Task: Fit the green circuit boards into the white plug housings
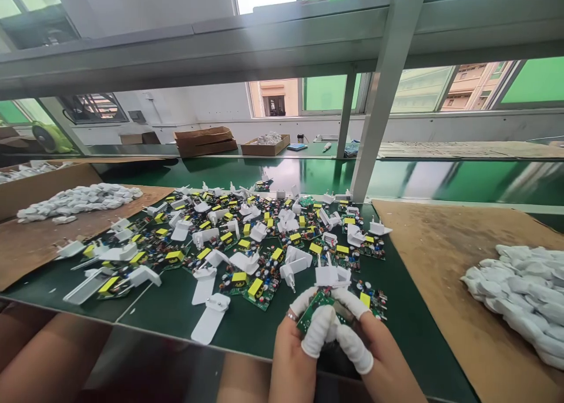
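Note:
Near the table's front edge, my left hand [296, 337] and my right hand [375, 333] come together around a green circuit board [314, 310]. White finger cots cover fingertips on both hands, and the left one wears a ring. My fingers close on the board from both sides and hide much of it. Just beyond it, a white plug housing [333, 276] points its pins away from me; whether it joins the board is unclear. Past my hands spreads a heap of circuit boards [259, 290] with yellow transformers and white plug housings [293, 265].
A pile of small white pieces [520, 297] lies on brown cardboard [423, 256] at the right. Another white pile [83, 200] is at the left, by a cardboard box [44, 185]. A metal post [383, 91] rises behind the heap. Bare legs [48, 356] show below the table.

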Demonstrator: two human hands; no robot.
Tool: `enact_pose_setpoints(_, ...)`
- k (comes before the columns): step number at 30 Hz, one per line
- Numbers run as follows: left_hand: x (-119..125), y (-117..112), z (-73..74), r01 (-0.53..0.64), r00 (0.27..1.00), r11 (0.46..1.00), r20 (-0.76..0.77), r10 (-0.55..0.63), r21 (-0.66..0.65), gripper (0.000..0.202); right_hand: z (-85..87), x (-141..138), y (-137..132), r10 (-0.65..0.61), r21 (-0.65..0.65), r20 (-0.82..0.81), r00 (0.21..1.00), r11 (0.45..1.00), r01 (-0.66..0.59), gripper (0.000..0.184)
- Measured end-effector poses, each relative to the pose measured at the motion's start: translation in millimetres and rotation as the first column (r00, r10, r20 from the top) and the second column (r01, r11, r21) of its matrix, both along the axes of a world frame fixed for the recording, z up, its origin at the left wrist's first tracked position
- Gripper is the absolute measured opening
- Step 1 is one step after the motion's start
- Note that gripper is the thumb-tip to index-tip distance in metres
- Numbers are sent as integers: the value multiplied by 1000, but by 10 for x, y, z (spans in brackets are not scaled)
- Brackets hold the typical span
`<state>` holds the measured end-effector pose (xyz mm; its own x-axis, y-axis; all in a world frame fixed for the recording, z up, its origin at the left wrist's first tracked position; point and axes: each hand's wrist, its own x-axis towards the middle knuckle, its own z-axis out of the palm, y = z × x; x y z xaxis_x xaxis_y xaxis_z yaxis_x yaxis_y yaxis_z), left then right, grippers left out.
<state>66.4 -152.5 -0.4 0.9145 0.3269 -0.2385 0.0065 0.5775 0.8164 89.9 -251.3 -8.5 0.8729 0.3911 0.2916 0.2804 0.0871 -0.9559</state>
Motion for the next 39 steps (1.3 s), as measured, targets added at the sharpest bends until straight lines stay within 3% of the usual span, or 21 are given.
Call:
enact_pose_setpoints(4,-10,-16,56,11,1000,999,11,-10,-31,44,41,19,110,71,226,-159,985,974,-34,38)
enact_pose_setpoints(8,-31,-38,80,-6,1000,999,29,4,53,41,25,55,131,77,255,-201,977,967,-24,36)
enact_pose_setpoints(12,-58,-56,58,-41,998,997,52,37,68,40,-28,58,93,55,237,-277,959,971,13,42)
enact_pose_setpoints(16,-62,-30,32,17,999,998,44,-14,-54,45,-4,17,95,37,213,-331,943,976,36,48)
enact_pose_setpoints(23,-34,15,27,-16,1000,988,-22,13,-156,27,-92,-12,89,-4,-64,-30,1000,998,2,47)
enact_pose_setpoints(26,-34,27,11,-8,1000,980,-21,3,-199,26,-141,-32,50,-28,-108,-10,1000,994,27,48)
enact_pose_setpoints(31,-36,33,-18,1,1000,996,16,0,-91,35,-62,-8,56,16,36,-114,993,999,-12,50)
enact_pose_setpoints(34,-48,10,-4,28,999,1000,-14,-28,12,49,-6,36,77,-15,36,-139,990,999,20,50)
enact_pose_setpoints(39,-86,20,6,70,998,998,-6,-70,5,49,11,47,39,66,134,-222,973,990,-37,47)
